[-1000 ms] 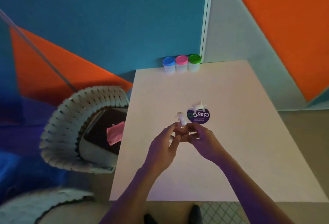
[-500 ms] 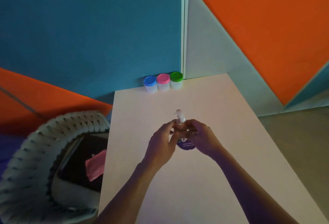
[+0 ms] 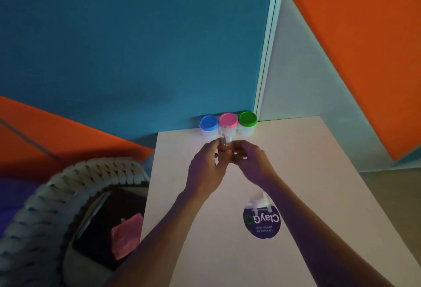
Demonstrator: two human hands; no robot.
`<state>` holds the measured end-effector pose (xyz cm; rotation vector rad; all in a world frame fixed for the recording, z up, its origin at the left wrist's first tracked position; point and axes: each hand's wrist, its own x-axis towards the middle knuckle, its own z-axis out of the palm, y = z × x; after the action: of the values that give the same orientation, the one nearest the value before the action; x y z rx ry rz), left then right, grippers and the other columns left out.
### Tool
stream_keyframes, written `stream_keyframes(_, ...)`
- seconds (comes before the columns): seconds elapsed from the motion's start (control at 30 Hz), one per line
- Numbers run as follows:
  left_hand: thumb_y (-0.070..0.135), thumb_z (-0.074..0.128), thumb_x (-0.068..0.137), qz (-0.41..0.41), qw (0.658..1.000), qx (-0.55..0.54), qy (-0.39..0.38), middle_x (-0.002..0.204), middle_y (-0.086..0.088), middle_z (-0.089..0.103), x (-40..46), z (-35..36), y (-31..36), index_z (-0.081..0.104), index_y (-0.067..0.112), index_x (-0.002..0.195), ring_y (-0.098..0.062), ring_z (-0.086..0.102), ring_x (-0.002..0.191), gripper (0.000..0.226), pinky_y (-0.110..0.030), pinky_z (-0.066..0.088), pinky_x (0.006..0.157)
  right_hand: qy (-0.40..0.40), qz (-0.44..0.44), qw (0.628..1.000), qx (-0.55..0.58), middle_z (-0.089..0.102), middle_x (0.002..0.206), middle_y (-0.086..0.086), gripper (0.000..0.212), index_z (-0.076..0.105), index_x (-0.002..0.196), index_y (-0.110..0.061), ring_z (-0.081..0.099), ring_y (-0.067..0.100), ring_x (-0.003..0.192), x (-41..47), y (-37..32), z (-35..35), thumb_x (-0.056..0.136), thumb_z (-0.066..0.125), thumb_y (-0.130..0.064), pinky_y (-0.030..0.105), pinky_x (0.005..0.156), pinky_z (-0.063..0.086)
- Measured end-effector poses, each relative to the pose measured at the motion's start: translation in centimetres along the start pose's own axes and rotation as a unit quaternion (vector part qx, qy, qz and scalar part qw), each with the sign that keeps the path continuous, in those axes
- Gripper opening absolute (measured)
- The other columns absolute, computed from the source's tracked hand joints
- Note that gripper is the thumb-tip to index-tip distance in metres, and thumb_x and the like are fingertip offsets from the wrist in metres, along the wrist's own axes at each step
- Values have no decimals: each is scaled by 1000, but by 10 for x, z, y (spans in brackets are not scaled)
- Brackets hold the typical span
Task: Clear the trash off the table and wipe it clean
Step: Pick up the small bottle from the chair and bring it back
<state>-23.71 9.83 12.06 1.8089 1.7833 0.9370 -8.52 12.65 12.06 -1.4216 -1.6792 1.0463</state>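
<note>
Trash remains on the desk (image 3: 319, 161): a crumpled wipe (image 3: 258, 199) atop a purple disc (image 3: 262, 221). Left hand (image 3: 206, 168) and right hand (image 3: 251, 162) both clamp a small spray bottle (image 3: 226, 142), likely readying it for wiping.

A playroom or activity corner, by the look of it: teal and orange wall panels (image 3: 136, 36), three clay tubs (image 3: 228, 124) on a white table (image 3: 307, 172), a woven chair (image 3: 68, 195).
</note>
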Motion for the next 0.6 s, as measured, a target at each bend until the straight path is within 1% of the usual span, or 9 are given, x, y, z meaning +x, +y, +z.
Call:
stream_keyframes(0.1, 49, 54, 101, -14, 1000, 13, 19, 123, 8, 68, 24, -4, -11, 57, 27, 136, -11, 66, 106, 42, -31, 57, 87, -3, 11, 1000, 7, 74, 102, -5, 27, 69, 114, -14, 69, 11, 91, 28, -3, 16, 88, 72, -10, 3, 71, 45)
stream_keyframes(0.17, 49, 54, 101, -31, 999, 22, 25, 122, 9, 68, 45, -7, -23, 58, 27, 134, -12, 66, 105, 40, -32, 56, 85, -7, 12, 1000, 21, 74, 101, -7, 24, 71, 111, -17, 69, 10, 91, 53, -5, 28, 88, 72, -11, 2, 68, 42)
stream_keyframes(0.27, 47, 53, 100, -61, 997, 27, 34, 122, 9, 67, 70, -8, -41, 59, 29, 131, -13, 65, 106, 35, -34, 55, 87, -12, 5, 1000, 19, 73, 95, -14, 23, 75, 107, -22, 65, -2, 83, 82, -7, 45, 88, 71, -11, 1, 68, 40)
stream_keyframes(0.3, 46, 53, 100, -69, 997, 29, 36, 122, 8, 67, 78, -8, -49, 59, 29, 129, -15, 65, 106, 34, -36, 55, 88, -12, 3, 1000, 12, 73, 95, -13, 23, 76, 106, -22, 64, -2, 82, 91, -7, 52, 88, 70, -10, 1, 68, 40)
stream_keyframes(0.37, 45, 54, 100, -82, 995, 37, 38, 121, 6, 67, 97, -5, -67, 59, 30, 128, -17, 66, 106, 32, -38, 55, 88, -13, 11, 1000, -1, 74, 101, -6, 25, 76, 108, -20, 65, 9, 90, 114, 0, 72, 87, 67, -9, 7, 71, 42)
stream_keyframes(0.43, 42, 54, 100, -90, 994, 45, 37, 121, 5, 67, 112, -3, -85, 58, 30, 128, -18, 66, 107, 30, -37, 54, 87, -16, 28, 999, -7, 74, 106, -1, 26, 74, 110, -18, 66, 19, 98, 133, 5, 90, 88, 64, -9, 25, 80, 49)
stream_keyframes(0.47, 41, 55, 100, -96, 993, 50, 37, 121, 5, 67, 118, -2, -93, 58, 29, 128, -20, 66, 107, 30, -37, 53, 87, -17, 36, 999, -6, 74, 108, 0, 27, 73, 111, -18, 66, 21, 100, 140, 6, 97, 88, 63, -9, 29, 83, 50)
stream_keyframes(0.53, 40, 55, 100, -113, 991, 58, 37, 121, 2, 67, 132, 0, -112, 57, 28, 127, -24, 65, 108, 29, -40, 53, 88, -29, 55, 998, 11, 73, 112, 2, 29, 70, 116, -16, 65, 24, 104, 156, 10, 109, 89, 62, -9, 31, 85, 50)
stream_keyframes(0.6, 40, 56, 100, -123, 989, 69, 33, 120, 0, 66, 147, 3, -131, 56, 26, 125, -26, 65, 107, 29, -42, 53, 87, -53, 69, 996, 37, 71, 116, 3, 32, 67, 120, -15, 64, 25, 106, 170, 16, 120, 90, 60, -6, 29, 84, 48)
